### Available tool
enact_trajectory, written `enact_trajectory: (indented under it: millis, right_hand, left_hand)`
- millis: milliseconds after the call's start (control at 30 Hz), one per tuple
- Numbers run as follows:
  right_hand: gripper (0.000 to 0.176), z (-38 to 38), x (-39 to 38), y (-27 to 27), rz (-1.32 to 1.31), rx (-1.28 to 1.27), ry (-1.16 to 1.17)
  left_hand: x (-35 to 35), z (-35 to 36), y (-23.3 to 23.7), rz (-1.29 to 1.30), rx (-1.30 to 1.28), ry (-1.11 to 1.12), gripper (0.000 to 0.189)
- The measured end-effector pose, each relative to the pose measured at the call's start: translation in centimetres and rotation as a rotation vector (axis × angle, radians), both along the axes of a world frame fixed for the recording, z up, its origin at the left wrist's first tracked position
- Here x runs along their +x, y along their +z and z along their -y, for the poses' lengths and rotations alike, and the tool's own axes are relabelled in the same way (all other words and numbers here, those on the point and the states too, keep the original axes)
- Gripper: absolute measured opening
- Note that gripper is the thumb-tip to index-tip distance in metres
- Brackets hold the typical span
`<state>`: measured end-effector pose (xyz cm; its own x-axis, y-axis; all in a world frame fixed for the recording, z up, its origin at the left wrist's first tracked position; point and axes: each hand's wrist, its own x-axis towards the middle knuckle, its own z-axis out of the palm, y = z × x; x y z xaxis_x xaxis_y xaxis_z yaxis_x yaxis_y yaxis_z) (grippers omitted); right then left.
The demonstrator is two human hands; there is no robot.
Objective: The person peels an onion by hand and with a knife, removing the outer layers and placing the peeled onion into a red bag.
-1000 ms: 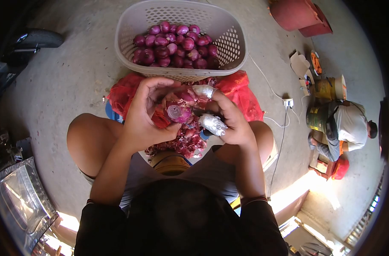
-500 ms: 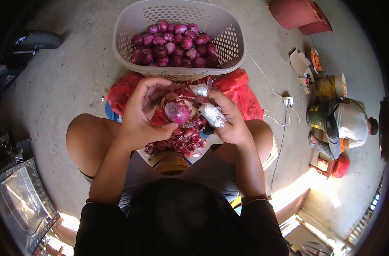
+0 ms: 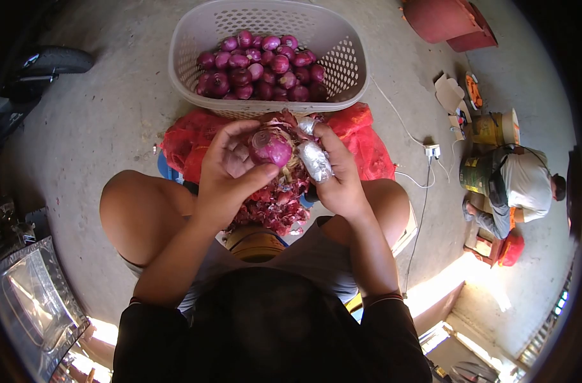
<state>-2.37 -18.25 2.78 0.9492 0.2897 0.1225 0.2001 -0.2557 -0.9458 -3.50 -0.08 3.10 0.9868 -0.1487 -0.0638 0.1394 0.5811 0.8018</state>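
Note:
A red onion [image 3: 270, 149] with a glossy purple side sits in my left hand [image 3: 224, 175], the thumb and fingers closed round it. Beside it is my right hand [image 3: 343, 179], its thumb and index finger wrapped in silvery covering. Those covered tips press together at loose, papery onion skin [image 3: 282, 120] on the onion's right side. Whether the right palm holds anything else is hidden. Below both hands lies a heap of peeled onion skins [image 3: 275, 214], between my knees.
A grey perforated basket [image 3: 355, 38] of several red onions [image 3: 265, 73] stands ahead, with red mesh sacks [image 3: 367, 150] under its near edge. A power strip [image 3: 431, 150] and cables lie to the right. Another person [image 3: 524, 185] sits farther right near buckets [image 3: 489, 127].
The onion has turned and moved slightly up and right, showing more smooth purple surface. Skin has come away from it toward my right hand. My left hand has shifted right.

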Motion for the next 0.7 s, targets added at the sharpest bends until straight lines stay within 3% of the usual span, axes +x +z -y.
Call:
enact_trajectory:
  millis: [300, 400, 533, 700]
  right_hand:
    - [0.042, -0.4, 0.3, 0.1, 0.029, -0.133, -0.044]
    - [0.044, 0.2, 0.8, -0.9, 0.053, -0.056, -0.032]
    - [0.056, -0.4, -0.4, 1.4, -0.15, 0.149, 0.046]
    - [0.062, -0.6, -0.8, 1.1, -0.144, -0.025, 0.178]
  left_hand:
    - [0.1, 0.1, 0.1, -0.032, 0.113, 0.086, 0.052]
    - [0.0, 0.0, 0.0, -0.021, 0.07, 0.053, 0.052]
    - [0.0, 0.1, -0.2, -0.023, 0.022, 0.079, 0.052]
    - [0.0, 0.1, -0.2, 0.058, 0.024, 0.12, 0.052]
